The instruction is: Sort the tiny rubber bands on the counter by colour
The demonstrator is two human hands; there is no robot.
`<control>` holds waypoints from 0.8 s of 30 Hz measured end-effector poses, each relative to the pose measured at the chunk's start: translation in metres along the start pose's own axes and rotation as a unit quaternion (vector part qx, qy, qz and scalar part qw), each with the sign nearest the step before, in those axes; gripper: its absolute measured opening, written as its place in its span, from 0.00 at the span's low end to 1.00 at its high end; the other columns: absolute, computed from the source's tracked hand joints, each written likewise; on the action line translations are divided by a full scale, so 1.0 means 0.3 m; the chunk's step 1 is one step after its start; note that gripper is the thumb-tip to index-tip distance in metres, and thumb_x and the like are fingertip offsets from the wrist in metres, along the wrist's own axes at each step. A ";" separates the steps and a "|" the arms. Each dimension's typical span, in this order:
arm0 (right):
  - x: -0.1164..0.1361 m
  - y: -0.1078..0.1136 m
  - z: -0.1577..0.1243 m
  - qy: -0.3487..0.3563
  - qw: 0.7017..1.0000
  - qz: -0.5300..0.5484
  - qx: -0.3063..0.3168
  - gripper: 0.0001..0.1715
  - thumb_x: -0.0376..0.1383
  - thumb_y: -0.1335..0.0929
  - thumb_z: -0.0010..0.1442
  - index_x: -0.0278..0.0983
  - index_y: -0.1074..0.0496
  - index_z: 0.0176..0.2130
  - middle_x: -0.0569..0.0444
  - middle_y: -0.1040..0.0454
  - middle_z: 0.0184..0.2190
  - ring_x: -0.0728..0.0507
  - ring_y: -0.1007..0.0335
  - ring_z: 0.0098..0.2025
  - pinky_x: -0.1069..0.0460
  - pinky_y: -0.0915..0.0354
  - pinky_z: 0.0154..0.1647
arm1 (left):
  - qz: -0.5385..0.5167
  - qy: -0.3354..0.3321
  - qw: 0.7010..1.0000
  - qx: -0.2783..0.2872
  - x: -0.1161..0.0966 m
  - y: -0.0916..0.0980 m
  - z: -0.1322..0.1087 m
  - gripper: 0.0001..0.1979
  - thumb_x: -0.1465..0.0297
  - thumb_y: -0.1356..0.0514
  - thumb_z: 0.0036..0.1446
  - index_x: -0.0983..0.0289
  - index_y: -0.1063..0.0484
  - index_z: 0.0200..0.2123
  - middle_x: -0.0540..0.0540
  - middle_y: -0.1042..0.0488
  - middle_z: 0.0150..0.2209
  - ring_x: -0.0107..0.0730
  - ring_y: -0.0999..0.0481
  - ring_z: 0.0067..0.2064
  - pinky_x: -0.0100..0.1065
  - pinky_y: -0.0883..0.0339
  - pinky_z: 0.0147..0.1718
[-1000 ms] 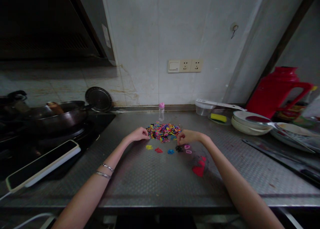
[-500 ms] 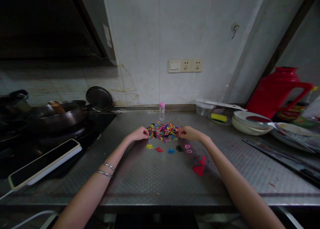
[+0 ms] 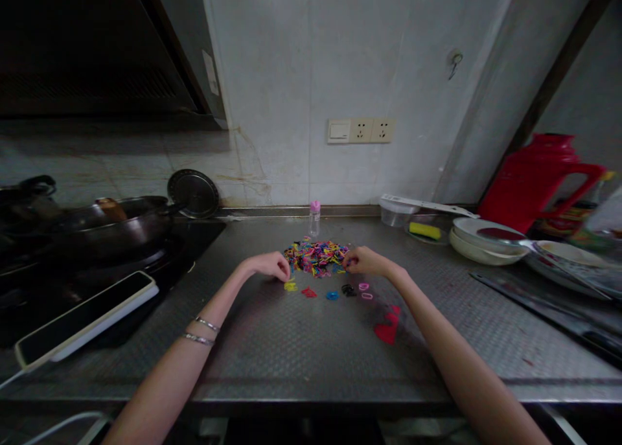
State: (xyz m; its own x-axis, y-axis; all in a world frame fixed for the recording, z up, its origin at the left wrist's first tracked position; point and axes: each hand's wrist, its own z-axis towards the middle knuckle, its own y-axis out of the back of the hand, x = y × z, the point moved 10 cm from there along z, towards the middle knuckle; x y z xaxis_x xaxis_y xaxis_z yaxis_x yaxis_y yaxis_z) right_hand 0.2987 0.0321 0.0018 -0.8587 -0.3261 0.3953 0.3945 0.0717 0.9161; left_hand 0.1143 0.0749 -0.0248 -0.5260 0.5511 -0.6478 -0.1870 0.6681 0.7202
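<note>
Rubber bands (image 3: 317, 256): multicoloured pile on the counter (image 3: 272, 348), between the hands; single bands blur together.
Left hand (image 3: 275, 265): fingers bent beside the yellow bands (image 3: 290, 287); cannot tell if gripping.
Right hand (image 3: 364, 262): curled at the pile's edge, fingertips unclear; grip cannot be told.
Jar (image 3: 577, 210): label unreadable, partly behind the flask (image 3: 527, 182).

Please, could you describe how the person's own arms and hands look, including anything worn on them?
The left forearm wears two narrow, silver-coloured bracelets. The right forearm shows none. No sleeve is visible on either. The left hand and right hand are gloveless; finer details are too small to tell.
</note>
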 end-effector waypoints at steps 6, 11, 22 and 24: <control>0.007 -0.019 0.006 -0.001 1.000 -0.013 0.004 0.14 0.31 0.37 0.43 0.33 0.25 0.31 0.56 0.30 0.21 0.52 0.41 0.21 0.58 0.48 0.22 | -0.004 -0.012 0.999 0.043 -0.008 -0.033 -0.003 0.08 0.68 0.39 0.40 0.67 0.25 0.26 0.50 0.28 0.24 0.24 0.35 0.26 0.24 0.45 0.25; 0.000 -0.031 0.006 -0.017 1.000 -0.017 0.009 0.12 0.30 0.36 0.43 0.34 0.25 0.28 0.56 0.29 0.21 0.52 0.41 0.22 0.58 0.47 0.23 | -0.016 -0.009 0.998 0.054 -0.005 -0.035 -0.008 0.11 0.66 0.38 0.40 0.66 0.25 0.28 0.50 0.28 0.25 0.23 0.36 0.25 0.24 0.46 0.24; 0.003 -0.028 0.015 0.011 1.000 0.010 -0.002 0.13 0.28 0.39 0.42 0.32 0.26 0.25 0.57 0.30 0.19 0.52 0.42 0.22 0.58 0.47 0.23 | -0.043 0.014 0.996 -0.080 0.035 0.067 -0.019 0.13 0.64 0.41 0.42 0.68 0.25 0.29 0.50 0.30 0.21 0.22 0.40 0.21 0.25 0.50 0.20; 0.021 -0.026 0.019 0.023 0.999 0.024 -0.011 0.13 0.28 0.39 0.43 0.32 0.26 0.26 0.57 0.30 0.20 0.52 0.41 0.22 0.58 0.47 0.23 | -0.042 0.010 0.992 -0.117 0.050 0.090 -0.012 0.12 0.66 0.41 0.42 0.68 0.25 0.28 0.50 0.30 0.22 0.22 0.39 0.22 0.25 0.47 0.22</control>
State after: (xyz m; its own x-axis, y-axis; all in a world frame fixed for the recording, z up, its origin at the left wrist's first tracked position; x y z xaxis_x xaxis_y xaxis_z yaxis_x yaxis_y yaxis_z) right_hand 0.2884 0.0348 -0.0026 -0.8231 -0.3659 0.4343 0.4416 0.0682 0.8946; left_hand 0.0984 0.0993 -0.0141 -0.5161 0.4868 -0.7047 -0.4176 0.5753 0.7033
